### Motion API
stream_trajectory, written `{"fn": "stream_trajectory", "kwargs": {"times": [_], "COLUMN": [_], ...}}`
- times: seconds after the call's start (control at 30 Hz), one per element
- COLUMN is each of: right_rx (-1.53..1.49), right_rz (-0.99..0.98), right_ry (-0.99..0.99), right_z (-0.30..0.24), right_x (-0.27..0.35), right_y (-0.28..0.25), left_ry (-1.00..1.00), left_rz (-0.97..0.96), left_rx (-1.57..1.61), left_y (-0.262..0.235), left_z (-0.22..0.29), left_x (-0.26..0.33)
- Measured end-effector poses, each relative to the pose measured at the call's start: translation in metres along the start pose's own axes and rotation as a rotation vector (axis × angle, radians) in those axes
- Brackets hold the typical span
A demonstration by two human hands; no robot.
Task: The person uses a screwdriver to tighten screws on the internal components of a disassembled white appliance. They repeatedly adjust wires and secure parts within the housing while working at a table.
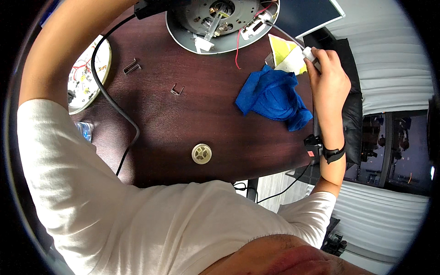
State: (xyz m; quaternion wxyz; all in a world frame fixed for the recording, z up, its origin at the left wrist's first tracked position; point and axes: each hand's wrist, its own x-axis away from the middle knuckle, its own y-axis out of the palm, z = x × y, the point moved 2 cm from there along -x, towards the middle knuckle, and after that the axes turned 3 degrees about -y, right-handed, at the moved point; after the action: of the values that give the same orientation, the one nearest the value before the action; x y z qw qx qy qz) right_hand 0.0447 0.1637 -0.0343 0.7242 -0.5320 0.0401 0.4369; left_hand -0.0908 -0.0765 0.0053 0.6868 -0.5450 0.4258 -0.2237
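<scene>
My right hand (330, 75) is closed in a pinch on a white-handled tool (310, 54) with a thin grey shaft. The shaft runs up and left to a white fitting (253, 29) at the rim of a round grey housing (183, 39). Inside that opened housing sit a metal mechanism (224, 11), red wires and a white bracket. My left arm (50, 59) reaches up past the top edge, so its hand is out of the picture. A blue cloth (275, 98) lies crumpled left of my right hand, beside a yellow-and-white cloth (286, 55).
On the dark wooden table (156, 123) lie two small metal brackets (177, 90) and a round cream-coloured cap (201, 154). A round white part with wires (89, 75) rests at left, near a clear plastic bottle (85, 130). A black cable (107, 94) crosses the left side.
</scene>
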Motion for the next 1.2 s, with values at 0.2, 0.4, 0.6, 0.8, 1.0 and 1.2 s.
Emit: {"fn": "stream_trajectory", "kwargs": {"times": [0.2,0.4,0.6,0.8,1.0,1.2], "right_rx": [0.004,0.002,0.053,0.207,0.139,0.086], "right_rz": [-0.009,-0.02,-0.007,0.0,0.019,0.034], "right_ry": [0.012,0.008,-0.032,-0.13,-0.13,-0.074], "right_z": [-0.003,-0.004,-0.007,-0.009,-0.001,0.0], "right_x": [0.0,0.001,0.0,-0.004,-0.005,-0.005], "right_y": [-0.006,-0.007,-0.007,-0.007,-0.007,-0.004], "left_ry": [0.013,0.001,-0.047,-0.036,0.034,0.014], "left_rz": [-0.002,-0.003,-0.026,-0.046,-0.023,-0.011], "left_rx": [-0.005,-0.001,-0.023,-0.098,-0.038,-0.049], "left_y": [-0.001,0.003,0.003,0.002,0.001,-0.001], "left_z": [0.001,0.0,0.001,0.008,0.004,-0.004], "left_x": [-0.001,-0.004,-0.004,-0.006,-0.005,-0.003]}}
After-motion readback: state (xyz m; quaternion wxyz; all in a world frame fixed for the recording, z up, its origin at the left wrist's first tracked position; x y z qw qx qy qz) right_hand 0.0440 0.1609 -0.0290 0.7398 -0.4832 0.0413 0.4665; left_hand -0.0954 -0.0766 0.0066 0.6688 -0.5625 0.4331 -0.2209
